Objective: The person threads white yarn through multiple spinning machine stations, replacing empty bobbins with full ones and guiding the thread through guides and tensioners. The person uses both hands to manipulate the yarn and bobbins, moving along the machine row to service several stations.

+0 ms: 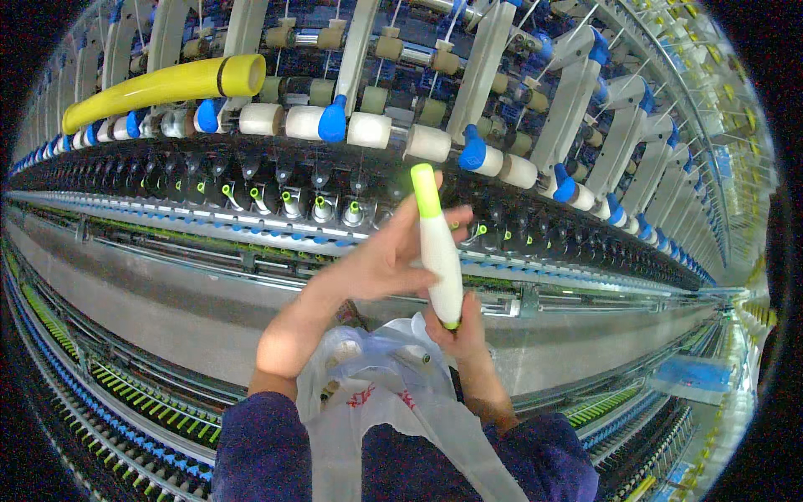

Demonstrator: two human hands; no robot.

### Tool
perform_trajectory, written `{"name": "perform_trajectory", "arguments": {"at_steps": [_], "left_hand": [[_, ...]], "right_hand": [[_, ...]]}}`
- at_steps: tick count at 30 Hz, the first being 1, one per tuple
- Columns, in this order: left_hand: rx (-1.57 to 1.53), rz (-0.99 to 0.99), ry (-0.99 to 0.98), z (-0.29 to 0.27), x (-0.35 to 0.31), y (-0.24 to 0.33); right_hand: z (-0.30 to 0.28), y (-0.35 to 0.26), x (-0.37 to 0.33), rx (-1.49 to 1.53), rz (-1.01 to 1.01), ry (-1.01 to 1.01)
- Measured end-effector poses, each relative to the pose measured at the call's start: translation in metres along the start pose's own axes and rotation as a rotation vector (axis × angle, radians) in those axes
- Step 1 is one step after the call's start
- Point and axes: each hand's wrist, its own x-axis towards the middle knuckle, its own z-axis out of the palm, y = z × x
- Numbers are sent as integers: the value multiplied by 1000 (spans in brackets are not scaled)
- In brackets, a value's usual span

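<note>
A bobbin wound with white yarn, with a bright green tube end at its top, stands slightly tilted in front of me. My right hand grips its lower end, fingers closed around the green base. Beside its upper half is my left hand, fingers spread and partly hidden behind the bobbin. The left thumb reaches the yarn's edge; whether it presses on it I cannot tell. Below my hands, a translucent white plastic bag hangs against my body, with a few tube-like pieces showing dimly inside.
Across the far side runs a spinning machine with white rollers, blue-tipped arms and a row of green-topped spindles. A long yellow tube lies over the rollers at left. Another machine row runs behind me, across a grey floor.
</note>
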Motion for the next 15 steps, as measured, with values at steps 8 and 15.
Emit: {"name": "perform_trajectory", "arguments": {"at_steps": [8, 15], "left_hand": [[82, -52, 255, 17, -57, 20], [262, -161, 357, 15, -77, 21]], "right_hand": [[7, -108, 28, 27, -347, 56], [54, -101, 55, 617, -147, -160]]}}
